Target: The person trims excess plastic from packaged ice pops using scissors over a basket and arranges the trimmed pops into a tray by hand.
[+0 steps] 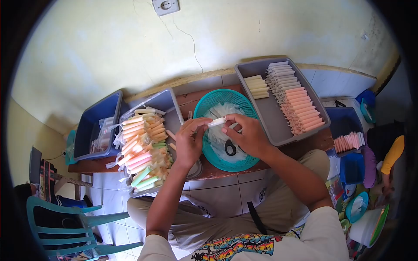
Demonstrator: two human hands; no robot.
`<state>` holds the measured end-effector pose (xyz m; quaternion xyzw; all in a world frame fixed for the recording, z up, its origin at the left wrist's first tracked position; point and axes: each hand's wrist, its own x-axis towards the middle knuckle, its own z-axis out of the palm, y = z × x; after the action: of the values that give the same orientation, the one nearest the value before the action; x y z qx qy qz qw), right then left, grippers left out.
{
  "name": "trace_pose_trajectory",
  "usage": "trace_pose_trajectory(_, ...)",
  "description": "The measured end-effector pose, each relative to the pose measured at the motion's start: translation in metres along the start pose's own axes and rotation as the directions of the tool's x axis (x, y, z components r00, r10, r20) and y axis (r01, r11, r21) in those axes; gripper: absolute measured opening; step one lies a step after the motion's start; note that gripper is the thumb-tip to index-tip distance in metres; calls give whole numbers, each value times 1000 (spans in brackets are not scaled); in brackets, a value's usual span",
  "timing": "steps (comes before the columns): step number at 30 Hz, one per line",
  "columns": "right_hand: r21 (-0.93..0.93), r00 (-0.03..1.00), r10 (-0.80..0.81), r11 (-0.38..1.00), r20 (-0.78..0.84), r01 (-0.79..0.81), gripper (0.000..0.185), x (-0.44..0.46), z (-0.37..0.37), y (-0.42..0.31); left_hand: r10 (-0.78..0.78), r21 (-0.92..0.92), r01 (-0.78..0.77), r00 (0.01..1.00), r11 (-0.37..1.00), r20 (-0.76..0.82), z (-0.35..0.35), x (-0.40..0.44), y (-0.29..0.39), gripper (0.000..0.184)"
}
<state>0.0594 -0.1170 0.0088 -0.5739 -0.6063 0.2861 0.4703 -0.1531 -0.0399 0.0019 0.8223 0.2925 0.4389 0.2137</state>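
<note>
Above a round teal basket [201,102], a short white plastic-wrapped stick [216,122] is pinched at both ends. My left hand [190,140] grips its left end, and my right hand [249,135] has the other end between thumb and fingers. Clear plastic wrappers [220,141] fill the basket below. Black-handled scissors [230,148] lie on them, blades hidden. Left of the basket, a grey tray [174,111] holds a heap of orange, pink, green and cream wrapped sticks [141,145].
A grey tray [278,126] at the right holds neat rows of cream, whitish and pink sticks [300,102]. Blue bins [106,111] [344,115] flank the low wooden bench [222,170]. A teal chair [65,209] stands at left; another person's arm [386,182] shows at far right.
</note>
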Motion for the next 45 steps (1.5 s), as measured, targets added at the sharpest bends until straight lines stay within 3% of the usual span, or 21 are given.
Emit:
trace_pose_trajectory(2, 68, 999, -12, 998, -52, 16, 37, 4, -5, 8, -151, -175, 146, 988, 974, -15, 11, 4, 11, 26)
trace_pose_trajectory(6, 283, 992, -4, 958, -127, 40, 33, 9, -21, 9, -155, -217, 149, 988, 965, -9, 34, 19, 25, 28)
trace_pose_trajectory(13, 278, 983, -31, 957, -179, 81, 29, 10, -60, 6, -155, -477, 184, 983, 860, 99, 83, 47, 33, 44)
trace_pose_trajectory(16, 224, 972, -30, 971, -235, 84, 29, 12, -77, 14, -285, -670, 321, 944, 670, 167, 103, 60, 33, 38)
trace_pose_trajectory(18, -56, 972, -81, 996, -219, 71, 31, 12, -91, 14, -302, -673, 349, 934, 653, 191, 113, 72, 29, 35)
trace_pose_trajectory(24, -331, 960, -202, 935, -193, 130, 32, 29, -111, 41, -358, -710, 410, 904, 573, 232, 145, 106, 18, 29)
trace_pose_trajectory(27, -374, 965, -200, 919, -166, 126, 31, 49, -124, 57, -383, -757, 422, 891, 498, 245, 162, 122, 10, 30)
trace_pose_trajectory(30, -418, 957, -237, 896, -169, 148, 25, 71, -133, 69, -403, -722, 422, 890, 548, 214, 176, 137, -3, 32)
trace_pose_trajectory(32, -485, 958, -237, 864, -161, 132, 21, 92, -138, 78, -450, -497, 442, 886, 747, 112, 186, 151, -13, 34)
trace_pose_trajectory(33, -542, 961, -228, 833, -159, 109, 18, 101, -141, 86, -455, -505, 443, 884, 741, 108, 191, 155, -18, 34)
trace_pose_trajectory(35, -613, 950, -274, 779, -150, 128, 16, 124, -148, 105, -306, -195, 289, 950, 937, -62, 198, 168, -29, 35)
trace_pose_trajectory(36, -672, 937, -317, 727, -147, 141, 14, 135, -149, 112, -311, -194, 293, 948, 936, -67, 203, 173, -37, 35)
trace_pose_trajectory(38, -700, 942, -305, 703, -141, 123, 14, 154, -152, 128, -96, 137, 108, 991, 985, -92, 213, 183, -54, 31)
trace_pose_trajectory(39, -728, 948, -286, 679, -143, 95, 15, 162, -152, 135, -98, 142, 111, 991, 984, -93, 214, 186, -56, 31)
trace_pose_trajectory(41, -751, 945, -304, 651, -125, 110, 15, 176, -151, 150, -51, 375, 52, 999, 926, -14, 219, 191, -60, 30)
trace_pose_trajectory(45, -792, 932, -346, 597, -107, 131, 19, 198, -144, 176, -41, 453, 9, 997, 891, 61, 228, 196, -71, 37)
